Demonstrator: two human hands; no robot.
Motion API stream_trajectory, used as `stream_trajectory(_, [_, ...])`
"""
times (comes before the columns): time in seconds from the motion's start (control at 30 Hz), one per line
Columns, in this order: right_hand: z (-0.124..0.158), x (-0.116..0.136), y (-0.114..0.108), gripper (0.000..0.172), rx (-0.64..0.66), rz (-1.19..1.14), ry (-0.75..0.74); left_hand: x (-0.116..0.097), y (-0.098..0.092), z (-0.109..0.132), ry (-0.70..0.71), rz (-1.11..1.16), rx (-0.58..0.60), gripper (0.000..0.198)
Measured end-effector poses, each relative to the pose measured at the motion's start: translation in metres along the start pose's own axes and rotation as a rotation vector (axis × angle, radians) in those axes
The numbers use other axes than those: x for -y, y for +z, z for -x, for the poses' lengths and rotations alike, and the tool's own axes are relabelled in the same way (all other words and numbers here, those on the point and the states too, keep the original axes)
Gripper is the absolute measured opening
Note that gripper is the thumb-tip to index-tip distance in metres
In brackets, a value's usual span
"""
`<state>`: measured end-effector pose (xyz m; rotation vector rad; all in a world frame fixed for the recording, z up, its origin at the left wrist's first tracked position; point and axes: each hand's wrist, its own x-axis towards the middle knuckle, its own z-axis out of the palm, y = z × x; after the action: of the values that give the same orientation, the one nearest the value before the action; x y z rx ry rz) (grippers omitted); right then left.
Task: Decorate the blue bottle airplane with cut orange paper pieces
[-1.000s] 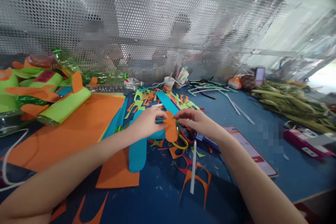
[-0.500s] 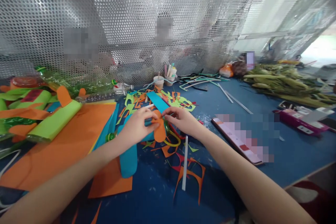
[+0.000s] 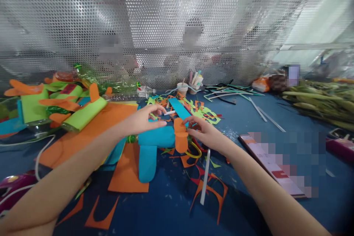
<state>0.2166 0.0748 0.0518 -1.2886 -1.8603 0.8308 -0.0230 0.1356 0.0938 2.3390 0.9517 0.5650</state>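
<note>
A blue paper-wrapped bottle (image 3: 157,138) with a green cap lies sideways on the table, a blue paper wing (image 3: 147,164) reaching toward me. Across its right end stands an orange rounded paper strip (image 3: 181,140). My right hand (image 3: 206,132) has its fingertips on the right edge of this strip, index finger and thumb curled at it. My left hand (image 3: 146,120) hovers over the bottle with thumb and fingers apart, holding nothing. Just beyond its fingertips is a short white stick (image 3: 169,112). A blue paper strip (image 3: 179,107) lies behind.
Orange sheets (image 3: 128,177) and paper-covered bottles (image 3: 85,114) are at left. Paper scraps (image 3: 206,112) surround the work. A white glue stick (image 3: 205,177) lies in front, a phone (image 3: 276,166) at right. Pen cups (image 3: 195,83) stand by the perforated screen (image 3: 155,25).
My left hand has let go of the orange strip and drawn back to the left, its fingers opening. My right hand stays at the strip. The view has swung to the left.
</note>
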Motion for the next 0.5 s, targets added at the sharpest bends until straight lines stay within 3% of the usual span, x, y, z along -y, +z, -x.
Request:
stream_trajectory(0.17, [0.003,0.000,0.003,0.036,0.032,-0.117,0.117,0.037,-0.018,0.016,-0.248,-0.145,-0.051,0.039])
stream_trajectory(0.3, [0.004,0.006,0.002,0.044,0.099,-0.191,0.238,0.058,-0.015,0.032,-0.429,-0.063,0.042,0.051])
stream_trajectory(0.4, [0.004,0.008,0.002,0.049,0.127,-0.191,0.331,0.065,-0.007,0.040,-0.427,0.140,0.118,0.054])
stream_trajectory(0.5, [0.004,0.005,0.004,0.047,0.106,-0.196,0.381,0.065,0.003,0.043,-0.342,0.178,0.053,0.049])
